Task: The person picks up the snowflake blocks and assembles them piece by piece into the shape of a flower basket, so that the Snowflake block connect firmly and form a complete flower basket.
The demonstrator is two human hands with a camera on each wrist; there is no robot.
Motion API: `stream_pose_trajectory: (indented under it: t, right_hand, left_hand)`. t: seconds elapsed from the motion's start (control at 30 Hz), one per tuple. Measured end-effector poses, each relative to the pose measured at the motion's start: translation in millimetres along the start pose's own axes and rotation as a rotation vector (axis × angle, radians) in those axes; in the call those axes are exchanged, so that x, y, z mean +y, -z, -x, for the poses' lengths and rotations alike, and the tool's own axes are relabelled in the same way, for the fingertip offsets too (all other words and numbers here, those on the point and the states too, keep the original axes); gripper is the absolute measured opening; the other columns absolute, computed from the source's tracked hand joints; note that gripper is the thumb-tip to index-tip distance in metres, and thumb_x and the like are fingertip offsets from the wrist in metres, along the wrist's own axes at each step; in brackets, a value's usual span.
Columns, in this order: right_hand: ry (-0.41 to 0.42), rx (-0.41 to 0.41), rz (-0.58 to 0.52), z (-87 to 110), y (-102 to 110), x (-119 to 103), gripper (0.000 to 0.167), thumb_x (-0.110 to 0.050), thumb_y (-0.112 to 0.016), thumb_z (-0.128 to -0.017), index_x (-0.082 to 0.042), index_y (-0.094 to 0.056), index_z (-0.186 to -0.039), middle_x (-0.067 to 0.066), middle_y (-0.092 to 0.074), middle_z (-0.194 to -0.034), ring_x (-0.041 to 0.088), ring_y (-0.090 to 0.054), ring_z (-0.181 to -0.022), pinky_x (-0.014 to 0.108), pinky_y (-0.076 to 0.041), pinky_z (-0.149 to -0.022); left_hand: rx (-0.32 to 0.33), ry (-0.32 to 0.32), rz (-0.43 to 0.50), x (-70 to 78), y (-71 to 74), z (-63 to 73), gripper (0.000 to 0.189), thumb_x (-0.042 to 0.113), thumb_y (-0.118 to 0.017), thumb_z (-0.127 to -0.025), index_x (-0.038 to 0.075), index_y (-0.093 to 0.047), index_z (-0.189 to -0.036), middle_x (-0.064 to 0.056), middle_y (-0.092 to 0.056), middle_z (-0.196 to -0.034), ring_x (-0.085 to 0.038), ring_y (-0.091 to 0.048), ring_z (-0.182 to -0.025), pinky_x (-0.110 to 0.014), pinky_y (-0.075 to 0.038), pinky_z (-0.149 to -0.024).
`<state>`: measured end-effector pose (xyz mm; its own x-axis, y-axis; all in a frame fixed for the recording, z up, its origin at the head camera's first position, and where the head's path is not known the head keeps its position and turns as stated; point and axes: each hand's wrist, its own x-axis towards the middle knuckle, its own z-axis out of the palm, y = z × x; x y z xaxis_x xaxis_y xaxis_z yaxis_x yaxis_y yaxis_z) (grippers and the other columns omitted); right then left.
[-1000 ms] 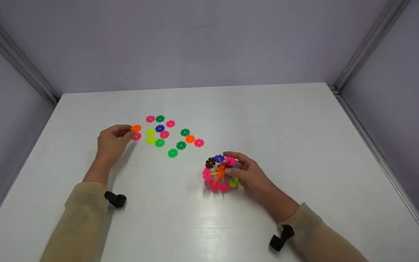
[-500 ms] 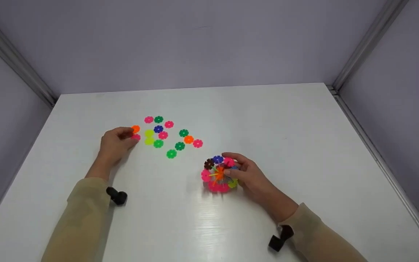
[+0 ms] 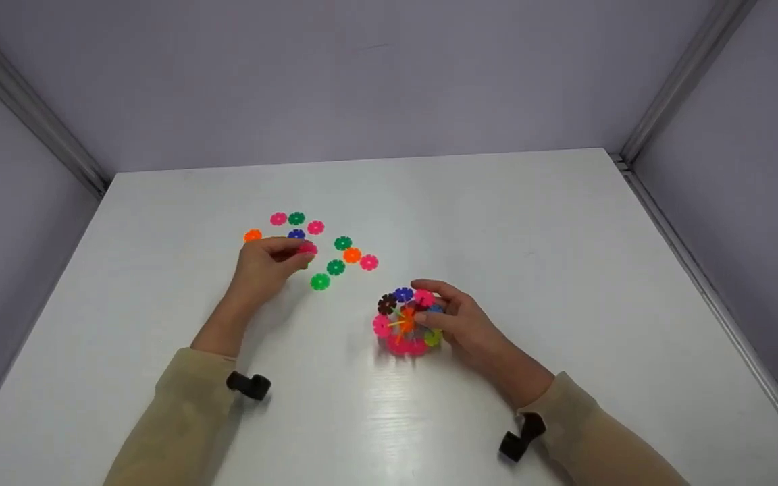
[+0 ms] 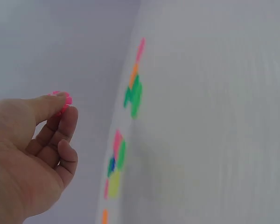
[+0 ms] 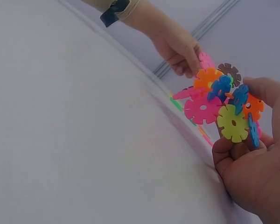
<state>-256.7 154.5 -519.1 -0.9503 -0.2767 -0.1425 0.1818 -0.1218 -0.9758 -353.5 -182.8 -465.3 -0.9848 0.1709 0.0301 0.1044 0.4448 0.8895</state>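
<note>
My left hand [image 3: 258, 273] is over the loose discs on the table's left side. Between its thumb and forefinger it pinches a pink snowflake disc [image 4: 68, 100], a flat, notched plastic piece. The other fingers curl in below the disc in the left wrist view. My right hand [image 3: 473, 331] grips a round cluster of joined snowflake discs [image 5: 203, 109], with the thumb on one side and fingers beneath. Pink, orange, blue, brown and yellow-green pieces stick out of it in all directions. The left hand partly covers some loose discs in the head view.
Several loose snowflake discs lie on the white table [image 3: 564, 270], among them an orange disc [image 3: 352, 255], a green disc [image 3: 320, 281] and a pink disc [image 3: 369, 262]. An orange disc [image 3: 252, 235] lies at the far left. Pale walls enclose the table's back and sides.
My left hand has taken the pink disc from beside the leftmost orange one and moved right with it, over the other discs. The right hand and its cluster have stayed nearly in place.
</note>
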Motion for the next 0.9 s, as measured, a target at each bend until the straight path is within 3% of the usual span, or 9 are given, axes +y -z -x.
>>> stream_pose_trajectory:
  t: [0.17, 0.27, 0.4, 0.63, 0.9]
  right_hand:
    - [0.021, -0.009, 0.022, -1.9, -0.4, 1.4, 0.066, -0.013, -0.079, -0.096, -0.004, -0.051, -0.155, 0.015, -0.065, -0.127, 0.023, -0.063, -0.108, 0.021, -0.057, -0.082]
    - [0.024, -0.025, 0.039, -3.1, -0.7, 2.2, 0.066, -0.016, -0.079, -0.097, -0.005, -0.050, -0.155, 0.015, -0.065, -0.128, 0.024, -0.064, -0.108, 0.022, -0.057, -0.085]
    - [0.021, -0.030, 0.079, -3.7, -0.5, 2.6, 0.066, -0.020, -0.080, -0.097, -0.008, -0.051, -0.156, 0.015, -0.066, -0.129, 0.026, -0.064, -0.111, 0.023, -0.057, -0.089]
    - [0.028, -0.033, 0.053, -2.6, -2.5, 0.7, 0.065, -0.016, -0.080, -0.096, -0.010, -0.052, -0.154, 0.015, -0.066, -0.137, 0.027, -0.065, -0.122, 0.031, -0.056, -0.100]
    - [0.034, -0.032, 0.065, -4.2, -1.9, 1.7, 0.065, -0.013, -0.079, -0.097, -0.006, -0.050, -0.155, 0.015, -0.066, -0.134, 0.026, -0.066, -0.115, 0.029, -0.057, -0.098]
  left_hand:
    - [-0.083, -0.168, 0.109, 35.7, -40.5, 17.9, 0.022, 0.014, -0.075, -0.100, 0.007, -0.080, -0.121, -0.007, -0.078, -0.108, -0.023, -0.074, -0.097, -0.027, -0.061, -0.086]
    - [-0.142, -0.237, 0.150, 45.3, -61.4, 26.9, 0.022, 0.012, -0.073, -0.102, 0.005, -0.080, -0.121, -0.007, -0.079, -0.107, -0.023, -0.074, -0.095, -0.026, -0.061, -0.085]
    - [-0.167, -0.288, 0.154, 49.4, -81.4, 35.0, 0.020, 0.014, -0.074, -0.102, 0.007, -0.081, -0.120, -0.003, -0.080, -0.105, -0.022, -0.070, -0.090, -0.026, -0.059, -0.078]
    - [-0.189, -0.287, 0.176, 46.7, -98.8, 42.0, 0.020, 0.015, -0.074, -0.102, 0.007, -0.081, -0.118, -0.001, -0.079, -0.098, -0.022, -0.072, -0.078, -0.029, -0.062, -0.072]
    - [-0.190, -0.317, 0.132, 42.4, -101.6, 42.8, 0.018, 0.014, -0.073, -0.102, 0.012, -0.082, -0.117, 0.002, -0.078, -0.095, -0.018, -0.070, -0.076, -0.028, -0.060, -0.070]
